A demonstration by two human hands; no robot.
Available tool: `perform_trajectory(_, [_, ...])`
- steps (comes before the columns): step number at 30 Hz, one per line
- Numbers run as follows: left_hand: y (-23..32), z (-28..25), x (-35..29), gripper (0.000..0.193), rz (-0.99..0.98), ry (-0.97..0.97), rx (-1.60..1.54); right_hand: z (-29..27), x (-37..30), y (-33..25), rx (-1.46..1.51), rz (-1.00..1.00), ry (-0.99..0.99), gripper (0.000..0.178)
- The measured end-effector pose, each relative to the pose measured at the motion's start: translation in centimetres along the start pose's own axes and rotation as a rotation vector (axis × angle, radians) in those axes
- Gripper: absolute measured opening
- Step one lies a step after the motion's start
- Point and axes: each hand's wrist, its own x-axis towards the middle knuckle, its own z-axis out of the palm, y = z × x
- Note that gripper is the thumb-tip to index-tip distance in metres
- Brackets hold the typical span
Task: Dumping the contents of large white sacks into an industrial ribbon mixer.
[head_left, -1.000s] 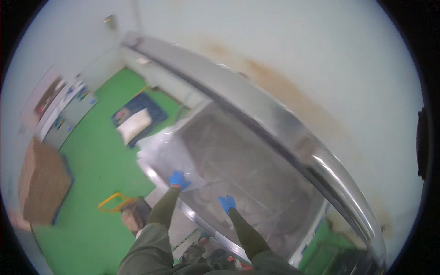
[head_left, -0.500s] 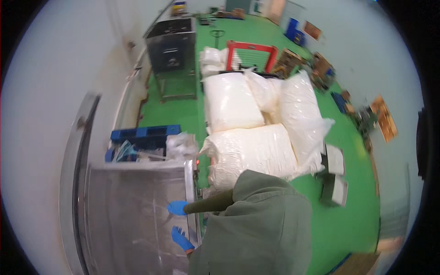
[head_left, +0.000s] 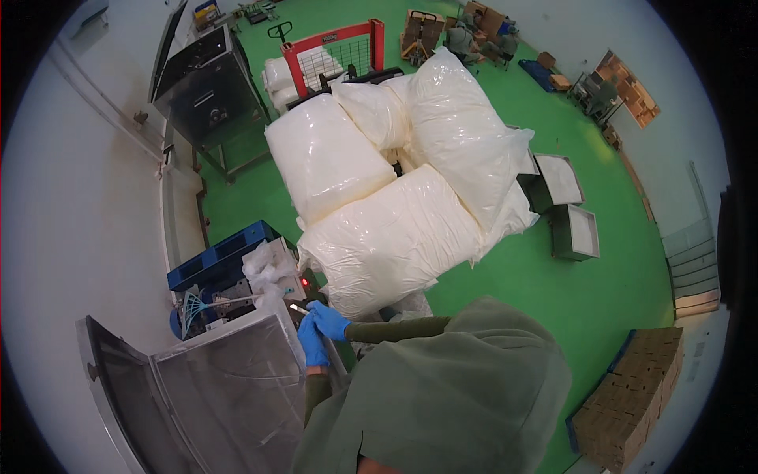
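My right hand (head_left: 329,321) and my left hand (head_left: 312,344), both in blue gloves, come together at the upper right corner of a metal-framed bin or table (head_left: 237,379). From between their closed fingers pokes a slim white tool (head_left: 299,310) with a dark end; its exact kind is too small to make out. Right beyond the fingers lies crumpled clear plastic (head_left: 270,267). A red light (head_left: 305,282) glows on a box beside it. Large white filled plastic bags (head_left: 387,241) are heaped just past my right hand.
A blue pallet (head_left: 225,254) and a light-blue fan-shaped scraper (head_left: 193,308) lie by the wall. Behind the bags stands a red-framed lift truck (head_left: 335,39). Two grey bins (head_left: 575,233) and stacked cartons (head_left: 632,395) are to the right. Co-workers (head_left: 466,39) sit far off.
My hands, earlier apart and open over the metal surface, have moved up to its corner and closed together around the slim white tool. The view has turned to the right.
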Motion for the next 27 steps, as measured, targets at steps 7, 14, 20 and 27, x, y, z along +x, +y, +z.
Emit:
perform_trajectory(7, [-3.2, 2.9, 2.4, 0.021, -0.006, -0.09, 0.108, -0.6, 0.9, 5.3, 0.091, 0.024, 0.216, 0.034])
perform_trajectory(14, [3.4, 5.6, 1.5, 0.023, 0.017, -0.177, 0.069, -1.9, -0.3, 2.0, 0.406, 0.014, 0.285, 0.036])
perform_trajectory(20, [2.8, 4.0, 1.3, 0.019, -0.264, -0.219, -0.187, -1.2, -0.9, 0.1, 0.672, 0.108, 0.353, 0.032])
perform_trajectory(27, [4.0, 3.8, 1.8, 0.018, -0.35, -0.439, -0.349, -2.0, -1.5, -2.7, 0.693, 0.13, 0.431, 0.033])
